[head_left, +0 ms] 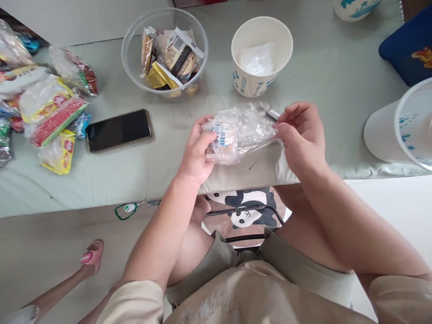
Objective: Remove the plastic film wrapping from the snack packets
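While the left hand [198,147] grips the bag [249,128], the right hand [303,139] pinches one end: apparently straightening, calling for steady support.

The table [111,180] has a pale green cover. On the left sits a pile of snack packs [50,108], with a black phone [119,130] beside it. A clear tub [125,56] and white cup [248,85] stand farther back.

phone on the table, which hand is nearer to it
Left. The left hand is right of the phone, holding one end of the clear bag; the right hand is farther right, at its other end.
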`<act>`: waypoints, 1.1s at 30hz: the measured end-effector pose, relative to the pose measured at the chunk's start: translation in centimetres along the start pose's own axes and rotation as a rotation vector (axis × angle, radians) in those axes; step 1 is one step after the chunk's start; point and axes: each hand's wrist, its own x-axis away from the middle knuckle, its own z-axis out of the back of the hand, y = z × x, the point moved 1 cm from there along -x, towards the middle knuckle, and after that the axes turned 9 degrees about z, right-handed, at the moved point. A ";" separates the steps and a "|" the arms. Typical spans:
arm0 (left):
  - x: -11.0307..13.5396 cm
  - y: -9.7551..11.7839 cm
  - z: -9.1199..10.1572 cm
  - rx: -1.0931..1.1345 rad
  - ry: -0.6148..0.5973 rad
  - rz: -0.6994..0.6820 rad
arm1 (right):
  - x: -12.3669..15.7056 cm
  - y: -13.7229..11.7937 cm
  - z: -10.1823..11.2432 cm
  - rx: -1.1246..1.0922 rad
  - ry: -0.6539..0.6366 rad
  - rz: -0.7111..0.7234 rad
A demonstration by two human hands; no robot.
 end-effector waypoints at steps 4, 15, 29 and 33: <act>0.4 -0.3 -0.6 -0.079 -0.036 -0.013 | 0.1 -1.5 0.0 0.084 -0.166 0.206; 0.5 -1.1 -0.9 -0.234 0.035 -0.193 | 1.5 -2.8 -2.1 0.203 -0.312 0.151; 0.0 -0.7 -0.3 -0.269 0.171 -0.328 | 0.0 -2.9 -1.0 -0.163 -0.119 -0.471; -0.3 -0.6 0.1 -0.157 0.229 -0.183 | 0.0 -1.7 -0.5 -0.141 -0.098 -0.499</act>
